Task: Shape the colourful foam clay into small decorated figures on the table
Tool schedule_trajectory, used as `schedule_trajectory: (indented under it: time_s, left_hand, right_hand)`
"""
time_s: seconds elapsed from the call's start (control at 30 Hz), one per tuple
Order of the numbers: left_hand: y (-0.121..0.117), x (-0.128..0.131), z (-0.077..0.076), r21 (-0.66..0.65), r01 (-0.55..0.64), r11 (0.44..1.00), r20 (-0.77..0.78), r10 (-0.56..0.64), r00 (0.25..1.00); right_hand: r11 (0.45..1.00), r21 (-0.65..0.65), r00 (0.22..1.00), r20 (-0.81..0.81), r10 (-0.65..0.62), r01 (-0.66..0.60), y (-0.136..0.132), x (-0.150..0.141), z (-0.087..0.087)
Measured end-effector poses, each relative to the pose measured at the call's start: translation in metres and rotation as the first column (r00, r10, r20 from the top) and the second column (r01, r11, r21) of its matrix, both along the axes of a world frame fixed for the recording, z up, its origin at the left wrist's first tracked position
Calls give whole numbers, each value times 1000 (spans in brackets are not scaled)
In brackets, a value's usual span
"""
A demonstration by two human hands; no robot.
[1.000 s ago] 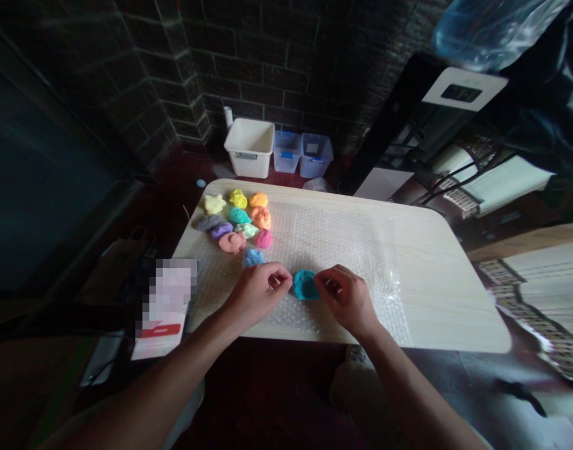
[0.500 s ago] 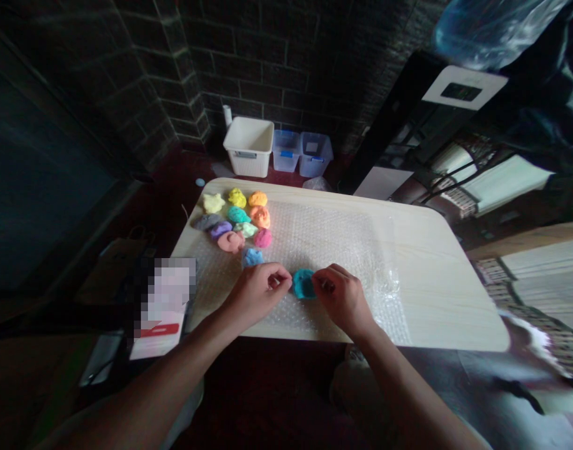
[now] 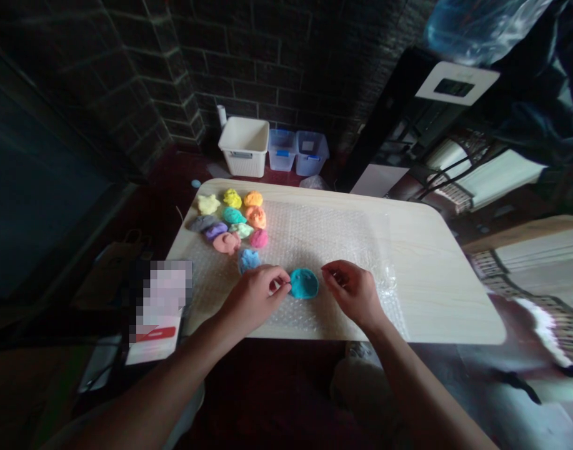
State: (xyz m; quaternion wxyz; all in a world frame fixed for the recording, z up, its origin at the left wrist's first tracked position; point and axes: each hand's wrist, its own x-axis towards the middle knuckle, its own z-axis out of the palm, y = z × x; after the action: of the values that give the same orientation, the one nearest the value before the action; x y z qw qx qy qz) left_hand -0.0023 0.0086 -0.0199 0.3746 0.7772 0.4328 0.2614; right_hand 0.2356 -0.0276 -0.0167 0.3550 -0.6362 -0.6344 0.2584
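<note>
A thin teal piece of modelling clay (image 3: 304, 284), roughly round with a raised rim, is just above or on the bubble wrap; I cannot tell which. At its left edge, my left hand (image 3: 259, 291) is closed in a pinch on the clay. To the right of the clay, my right hand (image 3: 353, 292) is apart from it, fingers curled and thumb slightly away from them, with nothing visible in between. A light blue clay lump (image 3: 249, 260) lies just beyond my left hand.
Several coloured clay lumps, among them a pink one (image 3: 259, 238) and an orange one (image 3: 256, 217), sit at the table's far left. Bubble wrap (image 3: 309, 234) covers the middle of the wooden table (image 3: 436, 275). A white bin (image 3: 245, 147) and two clear boxes stand beyond it.
My right hand has let go of the teal clay's right edge and moved off to the right. More of the clay's face shows now. My left hand stays at its left edge.
</note>
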Motion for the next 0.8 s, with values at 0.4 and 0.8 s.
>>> schedule_trajectory:
  time_s: [0.4,0.8]
  left_hand:
    - [-4,8,-1,101,4,995,-46,1,999]
    - [-1,9,-7,19,-16,1000,-35,17,999]
  right_hand:
    - [994,60,994,61,93,-96,-3,-11,-1]
    - [989,50,990,26,140,-141,-2,-9,0]
